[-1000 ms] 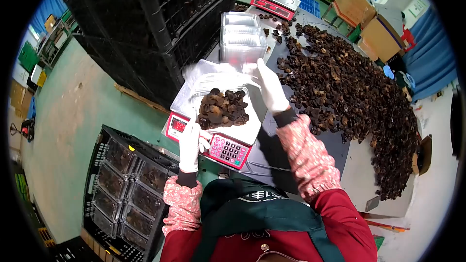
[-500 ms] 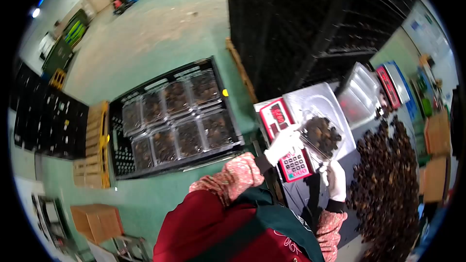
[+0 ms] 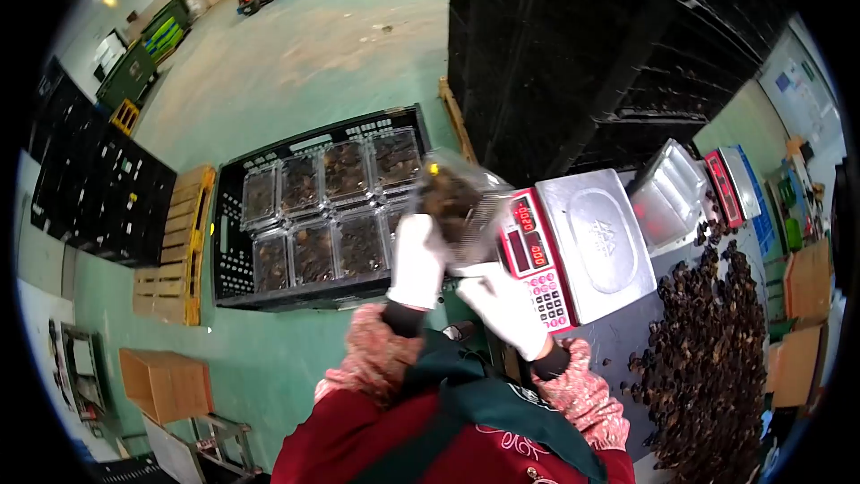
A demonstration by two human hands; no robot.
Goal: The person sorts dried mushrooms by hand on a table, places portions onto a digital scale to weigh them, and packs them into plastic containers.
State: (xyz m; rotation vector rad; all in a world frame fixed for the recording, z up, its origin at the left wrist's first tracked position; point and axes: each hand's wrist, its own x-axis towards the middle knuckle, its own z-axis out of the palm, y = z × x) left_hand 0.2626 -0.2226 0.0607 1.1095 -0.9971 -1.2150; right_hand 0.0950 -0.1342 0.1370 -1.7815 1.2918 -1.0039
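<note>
A clear plastic tub (image 3: 459, 202) of dark brown, mushroom-like pieces hangs tilted and blurred between the crate and the scale. My left hand (image 3: 417, 262), in a white glove, is closed on its near left side. My right hand (image 3: 503, 306), also gloved, grips its near edge, the fingertips partly hidden. To the right, the digital scale (image 3: 595, 242) has a bare metal plate and lit red digits. On the left, the black crate (image 3: 229, 246) holds two rows of similar filled tubs (image 3: 313, 253).
Loose dark pieces (image 3: 708, 358) are heaped on the table at the right. Behind the scale are stacked clear tubs (image 3: 667, 193) and a second scale (image 3: 730, 184). Tall black crates (image 3: 573, 63) stand ahead. A cardboard box (image 3: 166, 384) and wooden pallet (image 3: 175, 251) are at the left.
The filled tub has left the scale plate and moved left towards the crate, with both hands on it. The view has shifted slightly.
</note>
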